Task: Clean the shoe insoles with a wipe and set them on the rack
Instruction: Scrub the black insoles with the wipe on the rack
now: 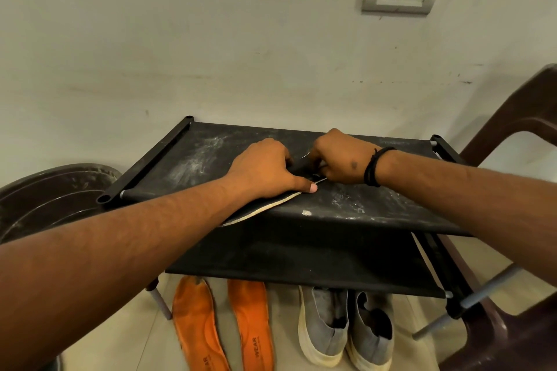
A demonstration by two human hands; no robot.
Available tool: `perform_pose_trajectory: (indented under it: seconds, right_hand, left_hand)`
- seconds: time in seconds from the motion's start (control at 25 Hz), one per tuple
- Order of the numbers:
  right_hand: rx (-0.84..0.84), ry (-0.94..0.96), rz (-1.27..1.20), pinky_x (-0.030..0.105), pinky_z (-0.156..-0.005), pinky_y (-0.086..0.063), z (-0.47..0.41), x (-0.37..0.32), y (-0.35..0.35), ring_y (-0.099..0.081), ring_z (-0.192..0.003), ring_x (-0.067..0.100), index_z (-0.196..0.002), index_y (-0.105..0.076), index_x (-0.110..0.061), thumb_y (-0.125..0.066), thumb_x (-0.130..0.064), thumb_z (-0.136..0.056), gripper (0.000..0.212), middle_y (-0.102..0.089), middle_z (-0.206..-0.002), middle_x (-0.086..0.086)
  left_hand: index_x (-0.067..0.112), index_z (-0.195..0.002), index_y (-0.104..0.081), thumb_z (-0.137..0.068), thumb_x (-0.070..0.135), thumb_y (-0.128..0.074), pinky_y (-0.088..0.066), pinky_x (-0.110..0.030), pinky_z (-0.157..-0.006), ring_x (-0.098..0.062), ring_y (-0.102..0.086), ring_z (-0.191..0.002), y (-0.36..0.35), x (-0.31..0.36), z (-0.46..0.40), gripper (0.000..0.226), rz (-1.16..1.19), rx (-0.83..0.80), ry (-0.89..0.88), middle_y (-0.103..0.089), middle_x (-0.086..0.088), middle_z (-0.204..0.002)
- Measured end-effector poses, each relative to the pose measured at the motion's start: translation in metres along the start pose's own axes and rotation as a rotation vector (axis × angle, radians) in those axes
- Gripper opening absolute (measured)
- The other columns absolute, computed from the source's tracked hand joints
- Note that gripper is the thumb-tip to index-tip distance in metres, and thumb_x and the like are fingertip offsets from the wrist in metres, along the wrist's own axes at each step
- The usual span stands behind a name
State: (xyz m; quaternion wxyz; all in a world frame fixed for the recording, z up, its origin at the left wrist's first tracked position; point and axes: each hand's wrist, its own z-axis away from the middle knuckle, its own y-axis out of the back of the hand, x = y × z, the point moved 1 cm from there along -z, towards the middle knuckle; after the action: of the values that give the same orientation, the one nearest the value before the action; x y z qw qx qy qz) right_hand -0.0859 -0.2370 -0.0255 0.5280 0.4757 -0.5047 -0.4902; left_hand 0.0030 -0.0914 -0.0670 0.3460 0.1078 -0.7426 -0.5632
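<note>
A dark insole [271, 207] with a cream edge lies on the top shelf of the black shoe rack [193, 159], its near end jutting over the front edge. My left hand [262, 167] holds it across its width, thumb along the cream edge. My right hand [340, 159], fingers curled, grips the insole's far end; a small pale bit shows between its fingers, and what it is cannot be told. Two orange insoles [196, 328] [251, 325] lie on the floor under the rack.
A pair of grey slip-on shoes [346, 328] stands on the floor beside the orange insoles. The rack's top is dusty, with a lower shelf [301, 262] beneath. A dark tub [54, 196] sits at the left, a brown plastic chair [518, 135] at the right, and the wall behind.
</note>
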Motion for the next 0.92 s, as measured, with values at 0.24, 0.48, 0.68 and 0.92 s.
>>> perform_pose_trajectory:
  seconds: [0.24, 0.48, 0.68, 0.92]
  right_hand:
    - [0.085, -0.106, 0.026, 0.037, -0.071, -0.057, -0.018, 0.021, -0.003, -0.064, -0.083, 0.029, -0.097, -0.074, -0.012, -0.061, -0.003, -0.083, 0.022, -0.069, -0.094, 0.012]
    - [0.05, -0.065, -0.198, 0.027, -0.078, -0.051, 0.008, 0.027, -0.005, -0.063, -0.086, 0.014, -0.088, -0.077, -0.017, -0.063, -0.005, -0.083, 0.02, -0.071, -0.091, -0.003]
    - [0.132, -0.127, -0.187, 0.025, -0.072, -0.048, -0.006, 0.035, -0.006, -0.065, -0.086, 0.018, -0.088, -0.076, -0.015, -0.064, -0.005, -0.083, 0.017, -0.072, -0.092, 0.002]
    - [0.24, -0.127, -0.288, 0.023, -0.069, -0.045, -0.017, 0.014, -0.012, -0.062, -0.082, 0.016, -0.088, -0.073, -0.011, -0.065, -0.005, -0.083, 0.011, -0.071, -0.091, 0.004]
  left_hand:
    - [0.014, -0.088, -0.077, -0.043, 0.095, -0.054, -0.061, -0.045, -0.072, -0.016, -0.071, -0.076, -0.002, -0.003, -0.003, 0.095, -0.01, 0.009, -0.01, -0.076, -0.004, -0.085]
    - [0.022, -0.099, -0.078, -0.054, 0.086, -0.066, -0.059, -0.037, -0.071, -0.011, -0.068, -0.078, 0.001, 0.0, 0.002, 0.08, -0.005, 0.0, -0.011, -0.074, 0.005, -0.084]
    - [0.014, -0.086, -0.078, -0.05, 0.091, -0.057, -0.057, -0.041, -0.061, -0.017, -0.066, -0.063, -0.002, -0.001, -0.003, 0.087, -0.016, -0.007, -0.05, -0.068, -0.005, -0.066]
    - [0.017, -0.074, -0.075, -0.049, 0.091, -0.057, -0.048, -0.038, -0.054, -0.017, -0.061, -0.056, 0.0, -0.003, 0.001, 0.079, -0.015, 0.005, -0.055, -0.063, -0.004, -0.059]
